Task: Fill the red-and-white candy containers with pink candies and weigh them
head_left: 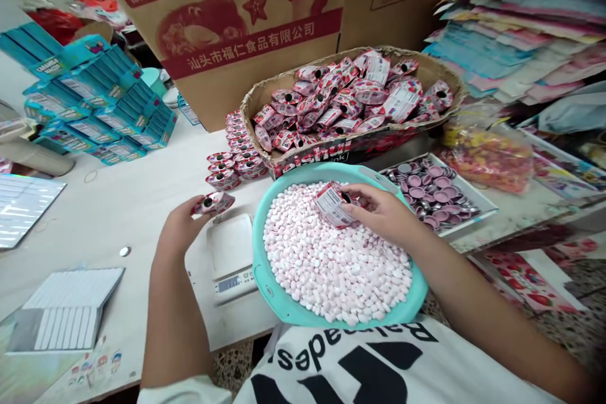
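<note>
My left hand (182, 222) holds a small red printed pouch (215, 202) by its end, a dark round opening showing, just above a white digital scale (231, 252). With my right hand (376, 211) I grip another red and white pouch (334, 205) over the candies. Beneath it, the turquoise basin (259, 246) is filled with small pale pink candies (326, 265). Behind the basin stands a torn cardboard box (454, 85) heaped with similar pouches (345, 98). Stacked pouches (222, 170) sit left of that box.
A white tray of pink caps (438, 192) lies right of the basin, near a bag of colourful pieces (497, 151). Turquoise boxes (104, 101) are stacked at the back left. A loose cap (125, 251) and white sheets (71, 303) lie at left. Large cartons (227, 19) stand behind.
</note>
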The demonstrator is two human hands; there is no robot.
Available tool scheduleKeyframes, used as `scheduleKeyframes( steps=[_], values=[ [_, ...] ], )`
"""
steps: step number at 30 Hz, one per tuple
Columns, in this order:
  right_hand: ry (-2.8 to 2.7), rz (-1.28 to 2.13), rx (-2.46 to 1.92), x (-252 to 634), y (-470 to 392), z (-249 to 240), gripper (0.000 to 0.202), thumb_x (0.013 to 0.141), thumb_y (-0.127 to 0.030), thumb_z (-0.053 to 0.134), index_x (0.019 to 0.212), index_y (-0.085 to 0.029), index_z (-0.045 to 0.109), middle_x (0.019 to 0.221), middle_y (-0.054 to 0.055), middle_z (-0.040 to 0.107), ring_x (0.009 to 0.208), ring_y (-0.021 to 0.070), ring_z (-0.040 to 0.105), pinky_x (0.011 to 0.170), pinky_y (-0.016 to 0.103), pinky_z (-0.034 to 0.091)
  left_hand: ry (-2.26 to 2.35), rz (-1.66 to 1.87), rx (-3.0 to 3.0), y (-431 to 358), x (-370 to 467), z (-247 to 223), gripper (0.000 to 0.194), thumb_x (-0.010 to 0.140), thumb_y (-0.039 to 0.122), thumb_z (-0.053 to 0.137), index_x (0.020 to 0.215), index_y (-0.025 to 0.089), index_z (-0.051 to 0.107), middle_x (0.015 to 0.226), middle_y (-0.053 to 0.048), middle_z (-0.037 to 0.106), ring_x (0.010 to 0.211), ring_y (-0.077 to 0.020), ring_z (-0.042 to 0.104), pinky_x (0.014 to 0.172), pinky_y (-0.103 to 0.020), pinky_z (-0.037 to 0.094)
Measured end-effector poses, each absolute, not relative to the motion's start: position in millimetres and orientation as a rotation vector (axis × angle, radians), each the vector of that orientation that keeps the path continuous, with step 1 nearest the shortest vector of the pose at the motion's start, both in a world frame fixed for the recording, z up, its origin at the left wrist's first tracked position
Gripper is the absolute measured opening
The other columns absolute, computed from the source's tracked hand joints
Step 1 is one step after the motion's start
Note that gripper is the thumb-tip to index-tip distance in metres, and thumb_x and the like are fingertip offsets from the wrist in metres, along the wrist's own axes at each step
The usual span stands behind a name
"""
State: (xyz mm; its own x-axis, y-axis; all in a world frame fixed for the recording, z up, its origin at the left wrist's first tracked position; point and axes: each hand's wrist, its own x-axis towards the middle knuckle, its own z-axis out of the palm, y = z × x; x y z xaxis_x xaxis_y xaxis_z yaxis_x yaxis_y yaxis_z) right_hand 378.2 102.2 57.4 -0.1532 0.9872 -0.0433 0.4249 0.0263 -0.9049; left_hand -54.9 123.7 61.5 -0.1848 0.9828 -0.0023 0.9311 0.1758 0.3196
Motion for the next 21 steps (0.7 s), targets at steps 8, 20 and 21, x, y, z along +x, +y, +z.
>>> scheduleKeyframes(
  steps=[8, 20, 21],
  values=[
    [-1.677, 1.043, -1.493, 378.2, 99.7, 60.3, 0.049, 0.085, -0.040, 0.062, 0.130, -0.023, 0.062, 0.103, 0.006, 0.070, 0.077, 0.0187, 0.062, 0.071, 0.032, 0.052, 2.407, 0.477, 2.012, 171.9, -50.1, 27.2, 0.060, 0.075, 0.043, 0.072, 0.128, 0.021, 0.059, 0.114, -0.011, 0.070, 0.097, -0.0290, 0.067, 0.078, -0.035, 0.050],
    [-1.671, 1.049, -1.511, 383.1, 102.4, 49.4, 0.052, 0.087, -0.044, 0.061, 0.135, -0.027, 0.055, 0.106, 0.005, 0.066, 0.084, 0.0198, 0.063, 0.079, 0.035, 0.051, 1.993, 0.641, 2.668, 200.9, -71.6, 8.6, 0.044, 0.079, 0.051, 0.072, 0.110, 0.020, 0.068, 0.133, -0.017, 0.060, 0.129, -0.0360, 0.051, 0.109, -0.047, 0.038],
    [-1.672, 1.051, -1.513, 383.2, 102.5, 49.7, 0.051, 0.087, -0.044, 0.061, 0.134, -0.027, 0.056, 0.106, 0.005, 0.066, 0.084, 0.0199, 0.063, 0.079, 0.035, 0.051, 1.960, 0.624, 2.699, 204.2, -70.4, 9.4, 0.050, 0.080, 0.051, 0.072, 0.119, 0.020, 0.066, 0.139, -0.018, 0.057, 0.133, -0.0363, 0.048, 0.112, -0.048, 0.035]
  ],
)
